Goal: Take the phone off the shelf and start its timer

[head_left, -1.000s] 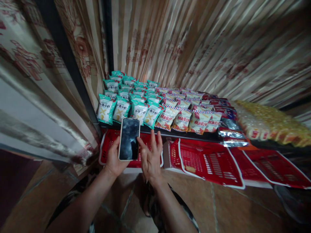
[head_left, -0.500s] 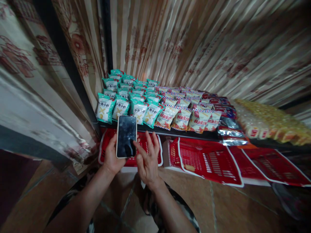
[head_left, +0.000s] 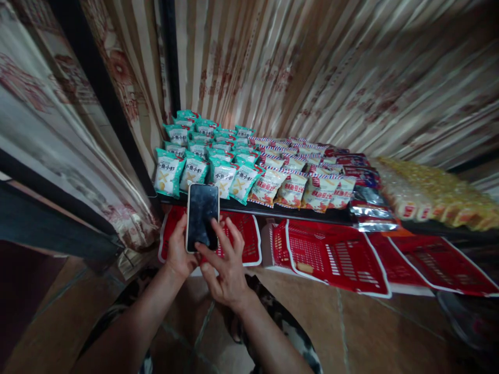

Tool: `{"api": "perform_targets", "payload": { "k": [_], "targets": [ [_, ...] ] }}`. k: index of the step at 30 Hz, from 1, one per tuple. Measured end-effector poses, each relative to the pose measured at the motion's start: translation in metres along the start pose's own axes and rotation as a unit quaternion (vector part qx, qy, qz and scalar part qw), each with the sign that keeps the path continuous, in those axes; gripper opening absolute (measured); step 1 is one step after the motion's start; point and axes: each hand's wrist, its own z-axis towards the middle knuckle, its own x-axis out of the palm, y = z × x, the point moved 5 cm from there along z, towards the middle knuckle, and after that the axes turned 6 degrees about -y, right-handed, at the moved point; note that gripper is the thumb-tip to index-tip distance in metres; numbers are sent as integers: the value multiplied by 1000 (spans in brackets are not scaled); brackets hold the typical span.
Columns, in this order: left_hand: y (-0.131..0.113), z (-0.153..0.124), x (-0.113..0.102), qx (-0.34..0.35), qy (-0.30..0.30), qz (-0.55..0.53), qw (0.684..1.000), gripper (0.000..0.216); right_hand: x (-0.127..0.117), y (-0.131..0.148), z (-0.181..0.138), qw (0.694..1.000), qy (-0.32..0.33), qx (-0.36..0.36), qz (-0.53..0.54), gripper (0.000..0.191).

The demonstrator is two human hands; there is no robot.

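Note:
A smartphone (head_left: pixel 202 213) with a dark screen and pale edge stands tilted up in my left hand (head_left: pixel 180 249), whose fingers wrap its lower side. Over the lower right of the screen, my right hand (head_left: pixel 228 267) has its fingers spread; the index finger reaches the bottom of the screen and another finger lies at its right edge. Nothing is held in the right hand. Just beyond the phone, teal-and-white snack bags (head_left: pixel 223 179) stand in rows on a dark shelf (head_left: pixel 253 208).
Right of the teal bags are striped-top snack bags (head_left: pixel 294 189), silver packets (head_left: pixel 370 210) and yellow bags (head_left: pixel 448 197). Red baskets (head_left: pixel 335 257) with white rims sit under the shelf. A patterned curtain (head_left: pixel 273 67) hangs behind; a dark post (head_left: pixel 105 98) stands left. Tiled floor (head_left: pixel 319 311) lies below.
My right hand has shifted left and down across the phone, with its index finger now at the bottom of the screen. The phone and left hand have barely moved.

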Motion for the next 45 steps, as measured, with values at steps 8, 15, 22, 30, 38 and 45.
{"api": "perform_targets", "payload": {
  "k": [8, 15, 22, 30, 38, 45],
  "targets": [
    [-1, -4, 13, 24, 43, -41, 998, 38, -16, -32, 8, 993, -74, 85, -46, 38],
    [-3, 0, 5, 52, 10, -29, 998, 35, 0, -17, 1, 998, -30, 46, -31, 33],
    [-2, 1, 6, 47, 21, -26, 998, 36, -1, -24, 5, 998, -35, 55, -11, 37],
    [-5, 5, -5, 66, -25, -21, 997, 31, 7, -14, 0, 999, -15, 30, 9, 35],
    [2, -1, 7, 34, -1, -31, 999, 34, 0, -31, 5, 996, -45, 74, -10, 42],
    [-3, 6, -6, 56, -45, -13, 997, 30, 14, -11, -2, 999, 18, 25, 11, 41]
  ]
}}
